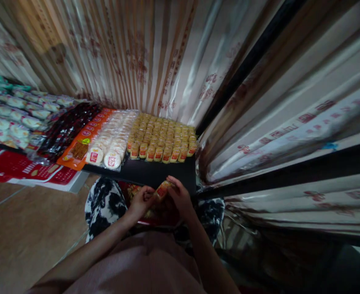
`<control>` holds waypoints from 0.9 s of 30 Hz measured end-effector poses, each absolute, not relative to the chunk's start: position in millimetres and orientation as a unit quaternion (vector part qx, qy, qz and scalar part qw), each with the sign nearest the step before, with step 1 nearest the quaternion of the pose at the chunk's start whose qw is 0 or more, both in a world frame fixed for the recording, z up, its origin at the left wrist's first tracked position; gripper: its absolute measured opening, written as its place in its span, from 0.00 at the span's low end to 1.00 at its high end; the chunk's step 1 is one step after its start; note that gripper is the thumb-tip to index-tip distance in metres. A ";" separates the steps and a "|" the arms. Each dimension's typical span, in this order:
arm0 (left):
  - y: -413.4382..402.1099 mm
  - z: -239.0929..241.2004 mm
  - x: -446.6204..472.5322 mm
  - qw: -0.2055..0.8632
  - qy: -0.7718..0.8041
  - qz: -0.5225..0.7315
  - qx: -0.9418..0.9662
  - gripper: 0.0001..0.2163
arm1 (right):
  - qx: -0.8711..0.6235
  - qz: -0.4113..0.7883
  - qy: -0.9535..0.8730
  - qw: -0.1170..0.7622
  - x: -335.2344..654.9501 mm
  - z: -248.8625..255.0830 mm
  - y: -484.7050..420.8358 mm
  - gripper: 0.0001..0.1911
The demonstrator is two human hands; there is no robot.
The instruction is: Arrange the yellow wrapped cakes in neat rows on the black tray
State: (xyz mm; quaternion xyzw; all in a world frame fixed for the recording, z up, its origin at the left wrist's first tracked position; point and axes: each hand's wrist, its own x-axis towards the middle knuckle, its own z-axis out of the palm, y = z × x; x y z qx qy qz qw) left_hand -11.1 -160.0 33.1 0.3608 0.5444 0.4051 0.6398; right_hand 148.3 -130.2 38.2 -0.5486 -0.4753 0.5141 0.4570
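Observation:
Between my two hands is a small wrapped snack cake (162, 190) in a clear packet with a red and yellow label. My left hand (142, 200) pinches its left end, and my right hand (179, 194) has the fingers closed around its right end. Both hands are above my lap, just in front of the black shelf (167, 171). Under them a red box (159, 220) with yellowish packets in it is partly hidden by my hands. Rows of like-looking wrapped snack cakes (159, 136) stand on the shelf beyond my hands.
To the left of the cakes lie round white packaged crackers (112, 159), an orange snack bag (77, 149), dark wrapped packets (65, 128) and white packets (23, 118). Pleated curtains (155, 53) hang behind and on the right. A red carton (29, 167) stands at the lower left.

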 end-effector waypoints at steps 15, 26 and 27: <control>-112.4 31.2 45.5 0.520 0.584 0.444 0.437 0.08 | -0.598 0.407 -0.372 0.582 151.0 25.5 -117.9 0.28; -58.2 48.3 102.0 0.510 0.536 0.474 0.478 0.03 | -0.630 0.145 -0.515 0.562 159.2 25.8 -99.1 0.24; -54.0 47.8 107.4 0.512 0.540 0.467 0.478 0.03 | -0.638 0.143 -0.505 0.564 161.2 23.8 -94.5 0.25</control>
